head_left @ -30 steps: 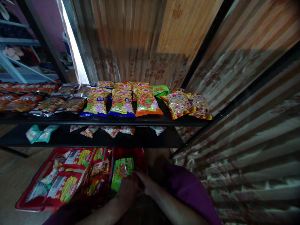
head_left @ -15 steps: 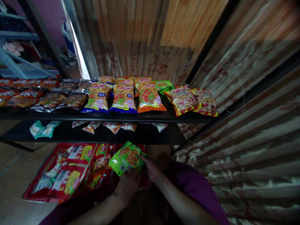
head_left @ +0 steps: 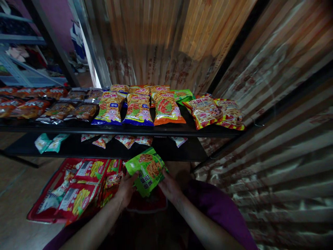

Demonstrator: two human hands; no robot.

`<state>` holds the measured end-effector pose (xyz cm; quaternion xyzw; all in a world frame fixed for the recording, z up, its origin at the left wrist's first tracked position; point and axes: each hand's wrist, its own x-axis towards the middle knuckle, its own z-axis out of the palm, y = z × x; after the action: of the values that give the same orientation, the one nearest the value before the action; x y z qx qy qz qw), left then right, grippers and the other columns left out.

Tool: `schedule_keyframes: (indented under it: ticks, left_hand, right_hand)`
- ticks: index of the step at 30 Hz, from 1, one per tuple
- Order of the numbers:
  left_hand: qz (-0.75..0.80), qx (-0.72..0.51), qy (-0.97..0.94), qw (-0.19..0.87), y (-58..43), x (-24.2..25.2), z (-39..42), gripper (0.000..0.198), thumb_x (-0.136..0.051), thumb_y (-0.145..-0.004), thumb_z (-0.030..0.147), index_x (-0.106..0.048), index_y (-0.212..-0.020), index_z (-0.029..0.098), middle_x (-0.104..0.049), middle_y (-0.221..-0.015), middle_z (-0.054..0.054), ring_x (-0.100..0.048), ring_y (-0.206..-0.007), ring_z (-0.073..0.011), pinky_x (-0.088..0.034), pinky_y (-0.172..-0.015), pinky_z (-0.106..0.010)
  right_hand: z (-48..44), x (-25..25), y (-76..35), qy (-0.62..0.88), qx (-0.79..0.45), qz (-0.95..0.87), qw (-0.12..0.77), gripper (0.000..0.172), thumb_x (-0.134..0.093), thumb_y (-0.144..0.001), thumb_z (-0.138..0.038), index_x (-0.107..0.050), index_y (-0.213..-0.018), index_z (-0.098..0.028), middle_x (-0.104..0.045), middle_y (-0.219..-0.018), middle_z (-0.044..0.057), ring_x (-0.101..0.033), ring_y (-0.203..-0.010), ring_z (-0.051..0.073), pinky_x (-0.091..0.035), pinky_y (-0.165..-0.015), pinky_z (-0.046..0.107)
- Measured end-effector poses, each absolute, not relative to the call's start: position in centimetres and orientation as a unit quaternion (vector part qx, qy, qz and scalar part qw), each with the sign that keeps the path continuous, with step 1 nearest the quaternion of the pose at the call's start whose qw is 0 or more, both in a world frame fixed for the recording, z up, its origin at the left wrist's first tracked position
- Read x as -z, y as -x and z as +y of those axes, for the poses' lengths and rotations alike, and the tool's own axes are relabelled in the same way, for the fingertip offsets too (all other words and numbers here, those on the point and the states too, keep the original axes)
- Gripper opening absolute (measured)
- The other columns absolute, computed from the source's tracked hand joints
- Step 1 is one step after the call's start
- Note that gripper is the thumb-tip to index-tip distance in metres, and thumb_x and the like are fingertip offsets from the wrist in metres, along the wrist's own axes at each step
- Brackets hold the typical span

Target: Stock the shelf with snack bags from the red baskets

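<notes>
A green snack bag (head_left: 148,168) with a picture of fried snacks is held between my two hands, tilted, in front of the lower shelf. My left hand (head_left: 127,189) grips its left edge with the thumb on the front. On the opposite edge, my right hand (head_left: 169,184) is closed around the bag's right side. Below and to the left lies a red basket (head_left: 44,194) with several packets in it, among them red fries packets (head_left: 78,201). Another green bag (head_left: 183,94) lies at the back of the upper shelf.
The black upper shelf (head_left: 166,129) bears several yellow snack bags (head_left: 110,107), red-and-yellow bags (head_left: 205,111) and dark-wrapped packets (head_left: 56,111). On the lower shelf (head_left: 166,151) are small teal packets (head_left: 49,143) and striped ones. Corrugated sheeting (head_left: 286,139) stands at right.
The green bag has risen slightly and turned more upright. My left hand has shifted from the bag's bottom edge to its left edge; my right hand keeps hold of the right side.
</notes>
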<state>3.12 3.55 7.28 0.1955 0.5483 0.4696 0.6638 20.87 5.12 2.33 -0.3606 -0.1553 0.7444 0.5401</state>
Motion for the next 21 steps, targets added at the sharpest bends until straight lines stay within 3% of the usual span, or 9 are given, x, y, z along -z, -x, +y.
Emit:
schedule_keyframes:
  ticks: [3, 6, 12, 18, 21]
  left_hand:
    - [0.527, -0.471, -0.146, 0.692, -3.6, -7.6, 3.5, 0.025, -0.059, -0.077, 0.023, -0.061, -0.101, 0.015, -0.070, -0.098, -0.011, -0.067, -0.087, -0.0224, -0.054, -0.073, -0.034]
    - [0.538, -0.469, -0.165, 0.681, -2.3, -8.3, 4.5, 0.030, -0.067, -0.071, 0.021, -0.062, -0.100, 0.014, -0.072, -0.091, -0.009, -0.068, -0.083, -0.0224, -0.054, -0.072, -0.033]
    - [0.521, -0.342, -0.300, 0.722, 0.9, -10.2, 5.6, 0.033, -0.077, -0.060, 0.032, -0.067, -0.085, 0.013, -0.073, -0.076, -0.009, -0.067, -0.064, -0.0240, -0.053, -0.063, -0.036]
    - [0.540, -0.294, -0.381, 0.691, 0.4, -10.8, 6.2, 0.027, -0.078, -0.059, 0.032, -0.068, -0.076, 0.014, -0.070, -0.065, -0.004, -0.061, -0.050, -0.0164, -0.046, -0.050, -0.025]
    - [0.555, -0.346, -0.356, 0.668, 0.7, -10.9, 7.1, 0.026, -0.076, -0.061, 0.036, -0.065, -0.072, 0.015, -0.068, -0.061, -0.002, -0.058, -0.047, -0.0127, -0.044, -0.047, -0.022]
  right_hand:
    - [5.1, -3.3, -20.9, 0.364, -0.759, -0.151, 0.518, 0.036, -0.070, -0.071, -0.039, -0.060, -0.102, -0.024, -0.065, -0.115, 0.004, -0.054, -0.116, 0.023, -0.044, -0.096, 0.040]
    - [5.8, -5.1, -21.8, 0.345, -0.785, -0.162, 0.489, 0.039, -0.068, -0.072, -0.042, -0.060, -0.107, -0.023, -0.067, -0.113, 0.004, -0.055, -0.115, 0.024, -0.043, -0.096, 0.041]
    - [6.4, -7.2, -23.5, 0.343, -0.805, -0.191, 0.445, 0.046, -0.067, -0.074, -0.047, -0.060, -0.113, -0.024, -0.068, -0.111, 0.004, -0.058, -0.112, 0.025, -0.042, -0.095, 0.043]
    - [4.9, -6.1, -22.4, 0.398, -0.820, -0.225, 0.344, 0.042, -0.079, -0.064, -0.036, -0.067, -0.098, -0.014, -0.073, -0.089, 0.008, -0.067, -0.092, 0.026, -0.044, -0.094, 0.045]
    - [4.8, -5.5, -21.9, 0.413, -0.817, -0.188, 0.354, 0.043, -0.080, -0.062, -0.037, -0.067, -0.095, -0.015, -0.073, -0.088, 0.008, -0.067, -0.092, 0.025, -0.044, -0.095, 0.043]
